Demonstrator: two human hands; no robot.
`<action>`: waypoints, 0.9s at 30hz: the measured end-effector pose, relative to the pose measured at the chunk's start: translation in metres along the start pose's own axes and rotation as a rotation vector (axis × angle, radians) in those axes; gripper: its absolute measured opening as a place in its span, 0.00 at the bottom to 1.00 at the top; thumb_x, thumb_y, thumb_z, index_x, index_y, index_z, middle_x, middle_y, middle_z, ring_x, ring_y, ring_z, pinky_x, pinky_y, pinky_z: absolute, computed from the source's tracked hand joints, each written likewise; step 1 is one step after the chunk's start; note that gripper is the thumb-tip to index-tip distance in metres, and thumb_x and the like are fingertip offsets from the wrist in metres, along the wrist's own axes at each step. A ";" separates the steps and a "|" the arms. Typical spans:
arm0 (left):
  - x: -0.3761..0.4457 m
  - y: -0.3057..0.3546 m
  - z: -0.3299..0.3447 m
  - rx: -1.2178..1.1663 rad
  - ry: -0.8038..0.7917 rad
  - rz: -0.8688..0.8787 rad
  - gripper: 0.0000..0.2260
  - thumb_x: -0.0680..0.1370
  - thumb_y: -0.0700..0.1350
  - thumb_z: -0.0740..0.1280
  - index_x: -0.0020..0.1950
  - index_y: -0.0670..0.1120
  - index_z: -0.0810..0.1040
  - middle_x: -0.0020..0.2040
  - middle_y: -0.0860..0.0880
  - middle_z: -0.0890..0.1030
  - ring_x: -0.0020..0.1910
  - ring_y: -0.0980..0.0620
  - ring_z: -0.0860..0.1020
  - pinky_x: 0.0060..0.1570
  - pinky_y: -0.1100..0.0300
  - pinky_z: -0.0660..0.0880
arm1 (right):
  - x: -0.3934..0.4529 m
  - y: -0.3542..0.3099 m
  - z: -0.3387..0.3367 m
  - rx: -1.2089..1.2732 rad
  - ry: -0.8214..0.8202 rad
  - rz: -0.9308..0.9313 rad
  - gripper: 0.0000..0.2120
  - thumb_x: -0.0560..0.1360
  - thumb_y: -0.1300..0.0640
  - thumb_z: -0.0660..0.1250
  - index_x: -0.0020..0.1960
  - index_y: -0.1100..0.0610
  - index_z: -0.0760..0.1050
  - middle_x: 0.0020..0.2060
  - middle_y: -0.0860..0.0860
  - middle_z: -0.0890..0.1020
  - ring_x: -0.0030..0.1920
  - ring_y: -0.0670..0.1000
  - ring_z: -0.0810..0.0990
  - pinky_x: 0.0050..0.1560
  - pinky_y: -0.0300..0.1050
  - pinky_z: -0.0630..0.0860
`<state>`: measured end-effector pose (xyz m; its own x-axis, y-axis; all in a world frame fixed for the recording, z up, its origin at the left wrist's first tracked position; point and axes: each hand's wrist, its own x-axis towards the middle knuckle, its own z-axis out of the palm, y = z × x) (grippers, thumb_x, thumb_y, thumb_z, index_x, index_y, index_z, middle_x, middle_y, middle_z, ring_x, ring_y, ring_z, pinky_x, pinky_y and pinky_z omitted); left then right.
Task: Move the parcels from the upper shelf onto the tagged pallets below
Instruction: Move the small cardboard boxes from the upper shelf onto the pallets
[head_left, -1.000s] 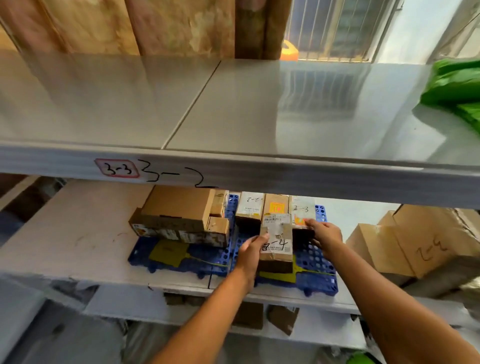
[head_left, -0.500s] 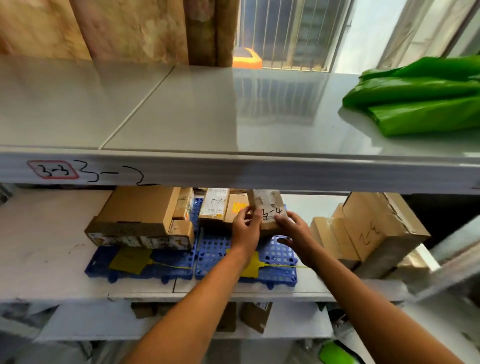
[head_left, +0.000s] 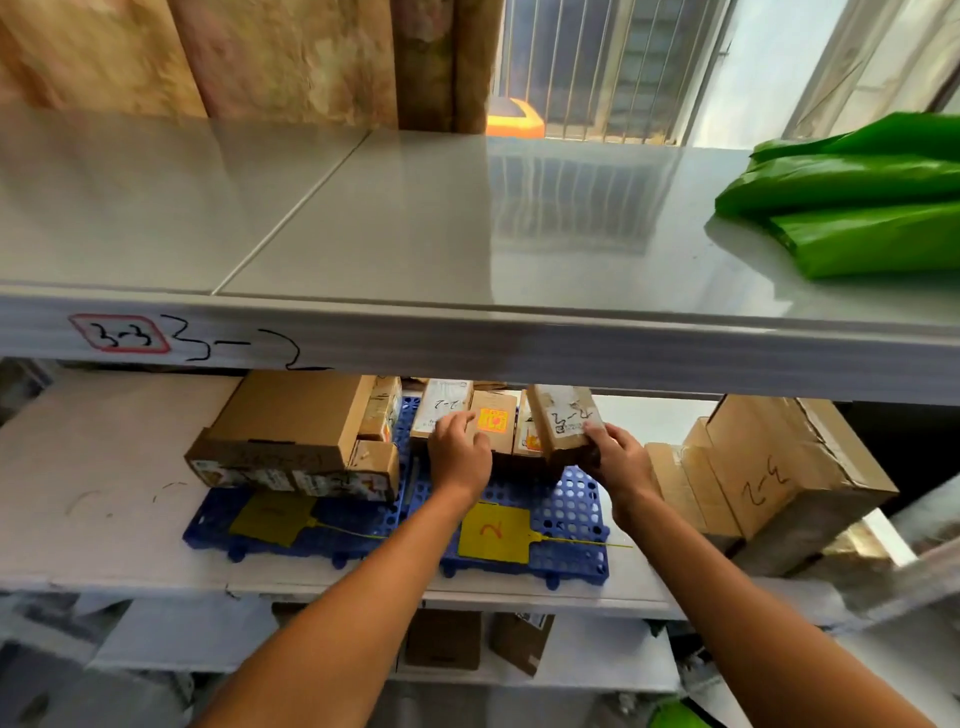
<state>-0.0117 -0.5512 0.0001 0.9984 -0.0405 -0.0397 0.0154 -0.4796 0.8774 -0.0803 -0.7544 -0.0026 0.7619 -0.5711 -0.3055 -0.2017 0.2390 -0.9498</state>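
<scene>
Parcel in hand: the right hand (head_left: 615, 457) is curling its grip around the near end of a small brown parcel (head_left: 566, 423), holding it tilted so it can be slotted in at the right end of the row standing on the pallet.
Handwriting: the parcel's label is showing what looks like "2-2", which seems to be why it is going onto this pallet and not the neighbouring one.
Left hand: the left hand (head_left: 460, 452) is resting its bent fingers against the fronts of the standing boxes (head_left: 470, 421), probably steadying the row so it is not toppling as the new one goes in; it is not clearly gripping anything.
Right pallet: a blue plastic pallet (head_left: 566, 525) is lying on the lower shelf (head_left: 93, 493), with a yellow tag (head_left: 493, 532) marked "2" lying on its front part.
Left pallet: a second blue pallet (head_left: 218, 525) is sitting just beside it, carrying a large flat carton (head_left: 291, 431) and a darker yellow tag (head_left: 272, 522).
Upper shelf: the grey upper shelf (head_left: 415, 218) is showing only green plastic bags (head_left: 852, 208) at its right end, so most parcels are likely already down.
Right side: big cartons (head_left: 774, 478) are standing on the lower shelf near the right pallet.
Room: a barred window (head_left: 608, 67) and worn panels are standing behind the rack.
</scene>
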 end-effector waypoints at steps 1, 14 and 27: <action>0.010 0.002 -0.004 0.064 0.025 0.044 0.17 0.80 0.40 0.64 0.68 0.43 0.78 0.71 0.43 0.74 0.71 0.43 0.70 0.72 0.52 0.67 | 0.002 -0.004 0.009 -0.005 -0.014 -0.003 0.19 0.79 0.51 0.71 0.66 0.59 0.78 0.54 0.57 0.86 0.48 0.52 0.88 0.45 0.44 0.86; 0.056 -0.039 -0.021 0.517 -0.192 -0.056 0.23 0.83 0.50 0.65 0.78 0.48 0.69 0.81 0.42 0.59 0.74 0.36 0.66 0.72 0.45 0.68 | 0.026 0.001 0.103 -0.233 -0.070 0.125 0.19 0.77 0.45 0.71 0.54 0.62 0.78 0.50 0.58 0.84 0.50 0.56 0.86 0.57 0.59 0.84; 0.036 -0.042 -0.024 0.319 -0.190 -0.005 0.20 0.80 0.40 0.69 0.73 0.43 0.74 0.79 0.45 0.64 0.75 0.42 0.67 0.74 0.50 0.68 | 0.021 -0.004 0.105 -0.127 -0.037 0.077 0.16 0.78 0.49 0.71 0.56 0.61 0.80 0.50 0.57 0.85 0.51 0.55 0.86 0.50 0.50 0.86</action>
<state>0.0250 -0.5112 -0.0271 0.9699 -0.1853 -0.1580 -0.0276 -0.7282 0.6848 0.0009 -0.6851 0.0018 0.7627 -0.5252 -0.3773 -0.3351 0.1781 -0.9252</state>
